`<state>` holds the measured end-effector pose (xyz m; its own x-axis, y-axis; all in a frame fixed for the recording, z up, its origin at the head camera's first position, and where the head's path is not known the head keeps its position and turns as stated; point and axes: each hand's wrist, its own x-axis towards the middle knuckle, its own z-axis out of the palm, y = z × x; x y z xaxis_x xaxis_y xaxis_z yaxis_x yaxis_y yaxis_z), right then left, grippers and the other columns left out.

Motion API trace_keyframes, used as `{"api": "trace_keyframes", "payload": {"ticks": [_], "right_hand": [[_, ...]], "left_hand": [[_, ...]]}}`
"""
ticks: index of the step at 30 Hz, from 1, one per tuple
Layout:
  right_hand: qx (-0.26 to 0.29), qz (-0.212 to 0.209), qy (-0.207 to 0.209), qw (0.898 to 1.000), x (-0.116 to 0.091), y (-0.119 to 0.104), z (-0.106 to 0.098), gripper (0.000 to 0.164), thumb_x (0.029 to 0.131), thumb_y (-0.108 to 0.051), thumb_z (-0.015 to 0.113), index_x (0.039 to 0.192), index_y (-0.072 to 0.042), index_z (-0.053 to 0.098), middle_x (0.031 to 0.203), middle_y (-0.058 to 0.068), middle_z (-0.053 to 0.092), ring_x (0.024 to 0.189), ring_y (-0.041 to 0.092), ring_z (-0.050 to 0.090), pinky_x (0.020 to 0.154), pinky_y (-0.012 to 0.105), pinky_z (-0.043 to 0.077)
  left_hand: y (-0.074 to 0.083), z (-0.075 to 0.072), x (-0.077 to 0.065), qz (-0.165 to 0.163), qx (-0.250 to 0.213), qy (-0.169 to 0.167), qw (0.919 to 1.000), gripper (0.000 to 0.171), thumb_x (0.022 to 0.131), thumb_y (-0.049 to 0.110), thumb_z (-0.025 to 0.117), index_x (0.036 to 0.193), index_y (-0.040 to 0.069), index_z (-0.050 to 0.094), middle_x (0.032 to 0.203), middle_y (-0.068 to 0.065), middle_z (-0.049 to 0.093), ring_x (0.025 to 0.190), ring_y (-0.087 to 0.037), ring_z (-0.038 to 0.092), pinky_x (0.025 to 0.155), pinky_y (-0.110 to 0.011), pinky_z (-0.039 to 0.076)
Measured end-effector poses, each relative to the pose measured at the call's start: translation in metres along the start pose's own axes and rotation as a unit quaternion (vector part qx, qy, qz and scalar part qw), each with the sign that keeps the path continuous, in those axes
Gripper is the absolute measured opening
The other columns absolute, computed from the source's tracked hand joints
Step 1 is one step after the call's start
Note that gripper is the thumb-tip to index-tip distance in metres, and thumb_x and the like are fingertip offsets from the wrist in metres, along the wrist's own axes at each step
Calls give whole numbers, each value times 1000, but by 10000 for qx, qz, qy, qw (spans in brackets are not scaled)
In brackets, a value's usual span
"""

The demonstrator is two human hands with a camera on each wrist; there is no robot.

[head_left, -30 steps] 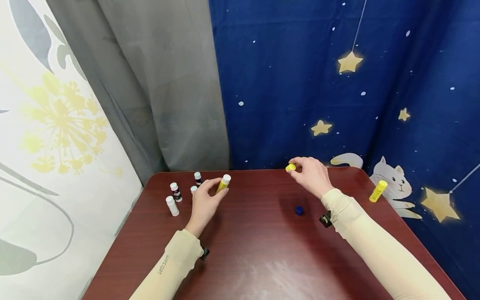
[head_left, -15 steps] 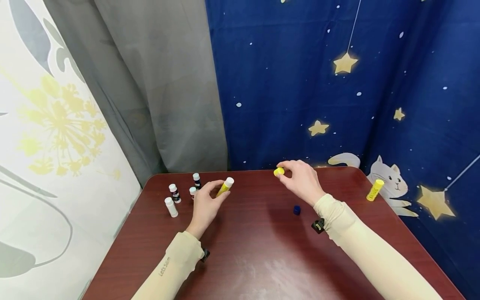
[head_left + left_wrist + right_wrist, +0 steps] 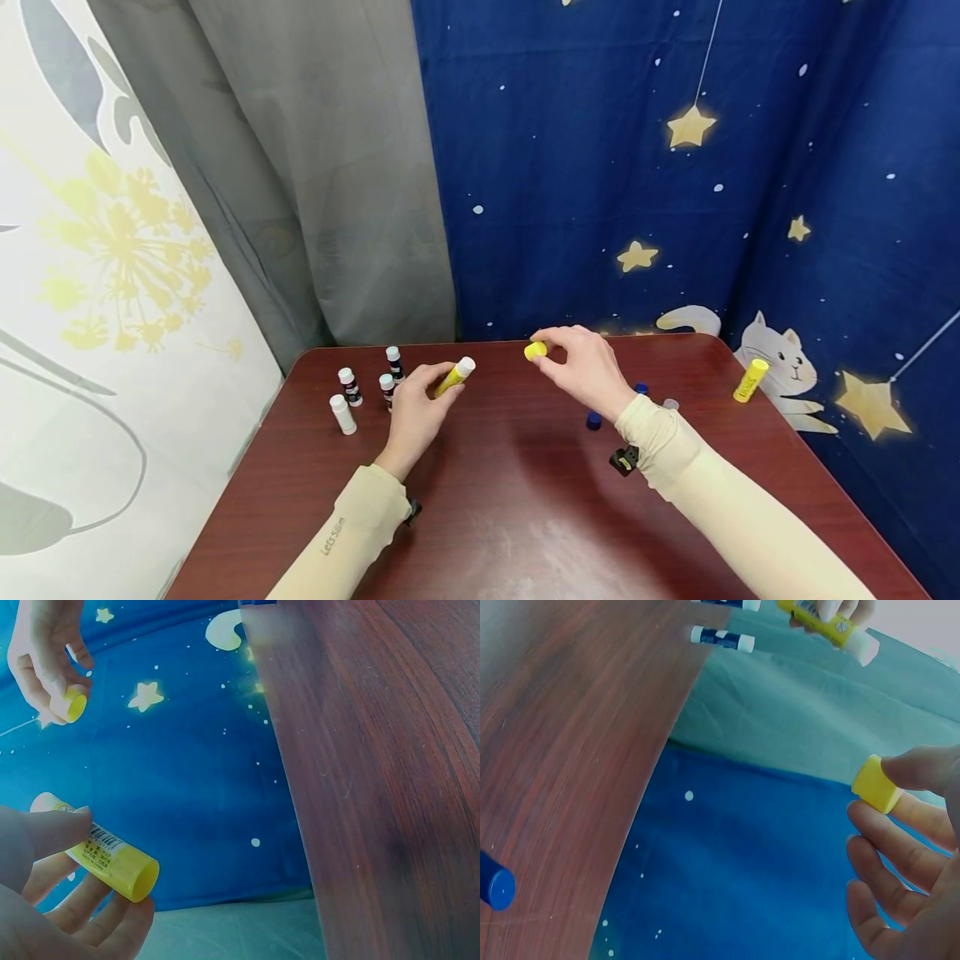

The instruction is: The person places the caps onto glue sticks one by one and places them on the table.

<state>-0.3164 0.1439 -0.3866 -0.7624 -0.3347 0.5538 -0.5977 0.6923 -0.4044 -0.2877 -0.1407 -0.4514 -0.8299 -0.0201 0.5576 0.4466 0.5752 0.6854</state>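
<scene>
My left hand [image 3: 417, 408] grips an uncapped yellow glue stick [image 3: 452, 380] above the table, its white end tilted up and to the right. In the left wrist view the thumb and fingers wrap the glue stick [image 3: 112, 859], whose barcode label shows. Across from it, my right hand [image 3: 588, 367] pinches a small yellow cap [image 3: 535, 351] between thumb and fingertips. The right wrist view shows the cap [image 3: 876, 785] held apart from the glue stick [image 3: 829, 626]. Air separates the two pieces.
Several small white-capped tubes, such as a plain white one [image 3: 342, 414] and a dark-labelled one [image 3: 350, 387], stand at the table's left. A blue cap [image 3: 593, 421] lies near the right forearm. Another yellow glue stick [image 3: 751, 381] stands at the table's [image 3: 510, 500] right edge.
My right hand has moved left with the yellow cap, toward the glue stick. The left hand has shifted slightly right. A blue item and a pale one now show behind the right wrist.
</scene>
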Motion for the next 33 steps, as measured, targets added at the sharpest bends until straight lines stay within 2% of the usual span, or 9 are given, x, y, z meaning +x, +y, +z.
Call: {"api": "trace_keyframes", "payload": {"ticks": [5,9,15,23,33], "right_hand": [[24,-51,33,10000,1,-4,3,23,89,-30,78,112,-27,74,95,-12,70,85,12,56,68,34,46],[128,-24,9,9999,1,-7,6,24,89,-30,78,112,-27,75,95,-12,70,89,13,59,70,35,47],[324,-63,-57,9994,1,-15,11,25,88,-30,79,112,-28,75,93,-15,70,91,7,59,72,34,49],[473,-114,-81,9988,4,-20,17,25,87,-28,81,111,-29,74,92,-15,70,91,13,62,73,34,48],[580,-65,-346,9977,3,-26,26,24,88,-28,80,111,-29,74,98,-15,71,91,6,60,76,33,50]], "left_hand": [[1,2,2,137,44,42,9999,36,84,19,84,119,18,74,106,3,69,93,-16,65,80,-39,57],[0,3,2,102,37,-45,9999,36,85,19,84,119,18,74,104,4,68,92,-16,64,81,-42,57],[0,5,2,57,-42,-145,9999,36,85,18,83,120,18,74,104,3,68,93,-18,64,84,-48,57],[3,8,5,236,168,-172,9994,35,84,17,84,118,18,75,101,5,67,91,-14,64,81,-38,57],[2,15,2,311,248,-270,9988,34,83,16,85,116,16,76,101,6,66,87,-15,63,77,-34,56]]}}
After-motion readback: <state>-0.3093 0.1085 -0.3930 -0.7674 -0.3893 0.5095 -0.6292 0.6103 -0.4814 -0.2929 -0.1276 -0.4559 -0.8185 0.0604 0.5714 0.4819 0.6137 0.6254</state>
